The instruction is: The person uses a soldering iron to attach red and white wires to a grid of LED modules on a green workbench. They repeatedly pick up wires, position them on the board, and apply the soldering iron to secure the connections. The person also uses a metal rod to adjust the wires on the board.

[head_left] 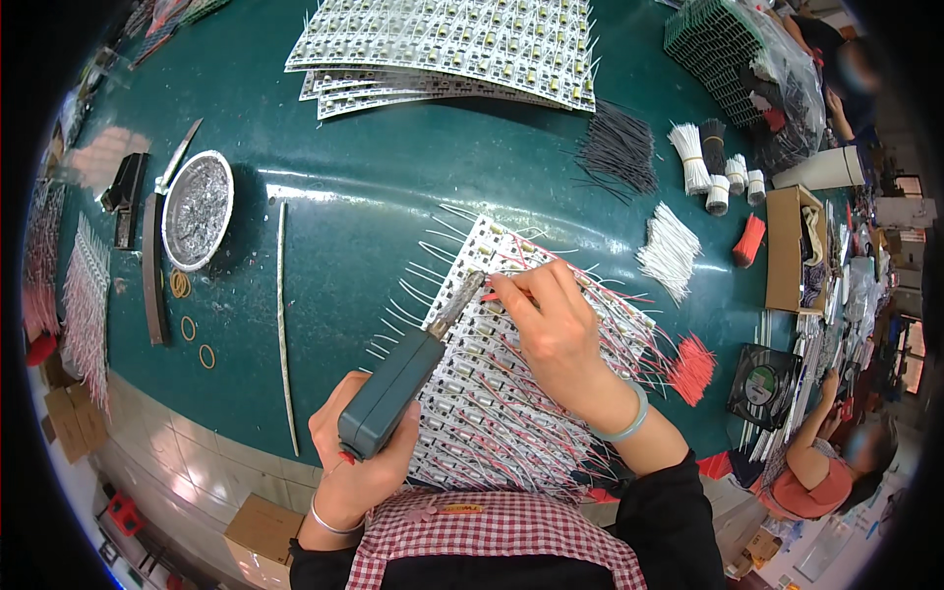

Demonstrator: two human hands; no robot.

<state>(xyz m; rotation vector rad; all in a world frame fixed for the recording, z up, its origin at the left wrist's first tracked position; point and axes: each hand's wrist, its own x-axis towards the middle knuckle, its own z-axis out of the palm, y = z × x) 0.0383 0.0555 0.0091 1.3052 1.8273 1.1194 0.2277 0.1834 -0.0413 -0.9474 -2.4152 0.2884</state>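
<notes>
Head view looks down on a glossy dark green worktop. At ten o'clock stands a shallow round metal dish filled with dull grey, crinkled solder dross. At three o'clock an open cardboard box holds small parts too blurred to tell apart.

At the centre lies a white panel of circuit strips, flat, studded with small components and bristling with thin red and white wire leads. More such panels are stacked at twelve o'clock. Loose bundles of black wires and white wires lie at two o'clock, with a red bundle at three o'clock.

Left hand has its grip closed fully around the grey-green plastic body of a soldering iron, whose metal barrel slants up to touch the panel. Right hand rests on the panel, its grip narrow, thumb and forefinger pinching a thin red wire just beside the iron's tip.
</notes>
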